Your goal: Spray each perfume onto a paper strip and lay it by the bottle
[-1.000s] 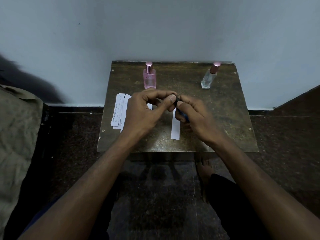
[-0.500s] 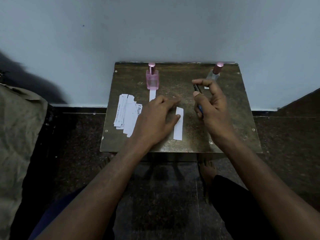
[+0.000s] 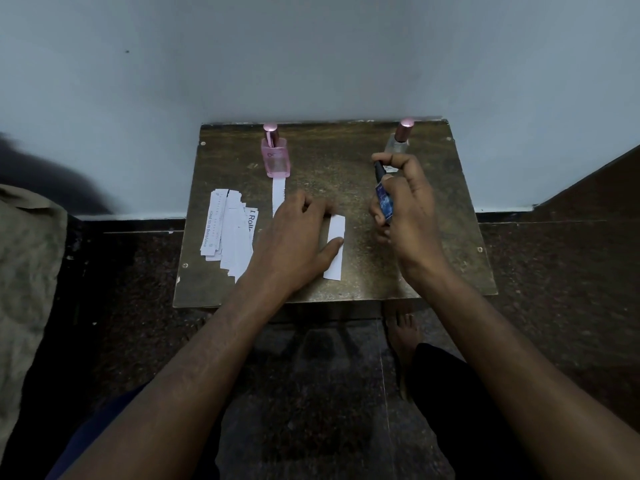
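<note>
Head view: small blue perfume bottle gripped upright in right hand, fingers curled round it, index finger hooked over dark top; held above table, right of centre. Left hand laid flat, fingers relaxed, thumb pressed on white paper strip lying on table. Second strip laid just before pink perfume bottle. Clear bottle seen behind right hand. Strip pile stacked at table's left.
</note>
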`<state>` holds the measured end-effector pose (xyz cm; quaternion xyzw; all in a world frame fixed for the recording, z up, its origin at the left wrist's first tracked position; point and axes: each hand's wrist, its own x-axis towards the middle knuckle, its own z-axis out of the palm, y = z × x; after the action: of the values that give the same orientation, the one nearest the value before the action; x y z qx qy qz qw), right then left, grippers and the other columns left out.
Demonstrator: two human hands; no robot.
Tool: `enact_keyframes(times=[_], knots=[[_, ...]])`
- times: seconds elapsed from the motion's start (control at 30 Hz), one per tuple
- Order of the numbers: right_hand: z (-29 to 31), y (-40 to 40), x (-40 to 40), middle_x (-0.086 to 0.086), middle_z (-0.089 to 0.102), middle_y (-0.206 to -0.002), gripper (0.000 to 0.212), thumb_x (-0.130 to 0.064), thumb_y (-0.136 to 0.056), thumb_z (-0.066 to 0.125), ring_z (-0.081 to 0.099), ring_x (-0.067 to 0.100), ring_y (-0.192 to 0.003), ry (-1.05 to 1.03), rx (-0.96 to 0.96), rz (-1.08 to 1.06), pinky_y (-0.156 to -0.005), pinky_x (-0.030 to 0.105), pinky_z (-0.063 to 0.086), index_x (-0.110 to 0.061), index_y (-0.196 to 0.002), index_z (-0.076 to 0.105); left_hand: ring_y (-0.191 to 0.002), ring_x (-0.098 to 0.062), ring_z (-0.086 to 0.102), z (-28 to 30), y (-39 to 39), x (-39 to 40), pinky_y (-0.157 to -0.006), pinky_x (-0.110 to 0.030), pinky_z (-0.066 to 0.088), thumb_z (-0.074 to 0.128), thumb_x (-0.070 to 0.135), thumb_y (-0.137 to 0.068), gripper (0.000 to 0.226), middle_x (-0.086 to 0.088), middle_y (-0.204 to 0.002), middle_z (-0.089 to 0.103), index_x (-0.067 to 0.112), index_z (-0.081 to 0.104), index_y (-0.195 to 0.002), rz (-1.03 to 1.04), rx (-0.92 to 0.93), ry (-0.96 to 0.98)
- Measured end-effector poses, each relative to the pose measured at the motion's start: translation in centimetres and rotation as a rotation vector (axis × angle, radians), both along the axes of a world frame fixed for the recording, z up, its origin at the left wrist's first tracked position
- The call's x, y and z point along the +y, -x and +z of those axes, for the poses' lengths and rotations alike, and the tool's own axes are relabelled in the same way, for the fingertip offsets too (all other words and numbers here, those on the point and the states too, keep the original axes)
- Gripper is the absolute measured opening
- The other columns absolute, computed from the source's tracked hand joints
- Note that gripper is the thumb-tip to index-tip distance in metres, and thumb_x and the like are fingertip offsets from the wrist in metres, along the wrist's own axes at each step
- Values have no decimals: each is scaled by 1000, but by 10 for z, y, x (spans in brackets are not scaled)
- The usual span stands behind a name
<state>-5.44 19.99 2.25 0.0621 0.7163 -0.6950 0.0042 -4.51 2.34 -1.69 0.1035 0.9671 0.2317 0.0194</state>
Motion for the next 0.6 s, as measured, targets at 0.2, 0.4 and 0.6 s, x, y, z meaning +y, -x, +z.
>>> enact_keyframes(times=[0.2, 0.4, 0.6], knots=[[-1, 1, 0, -1, 46, -72, 29, -13, -109, 43, 44, 6, -53, -13, 1, -2, -45, 19, 35, -21, -132, 60, -118, -21, 58, 0, -1, -1, -93, -48, 58, 74, 46, -94, 52, -1, -133, 49, 24, 58, -139, 2, -10, -30], [-1, 1, -3, 1, 45, -71, 30, -13, -109, 43, 43, 3, -50, -18, 7, 13, -44, 19, 35, -19, -134, 58, -110, -18, 57, 2, -2, 0, -87, -46, 59, 74, 47, -93, 43, 1, -127, 48, 27, 61, -129, 11, -18, -26], [-3, 0, -5, 0, 46, -70, 30, -13, -110, 43, 43, 7, -51, -26, 12, 30, -45, 21, 35, -20, -135, 57, -103, -13, 54, 0, -1, 0, -82, -33, 50, 76, 41, -94, 35, 3, -122, 51, 25, 64, -122, -10, -12, -47]])
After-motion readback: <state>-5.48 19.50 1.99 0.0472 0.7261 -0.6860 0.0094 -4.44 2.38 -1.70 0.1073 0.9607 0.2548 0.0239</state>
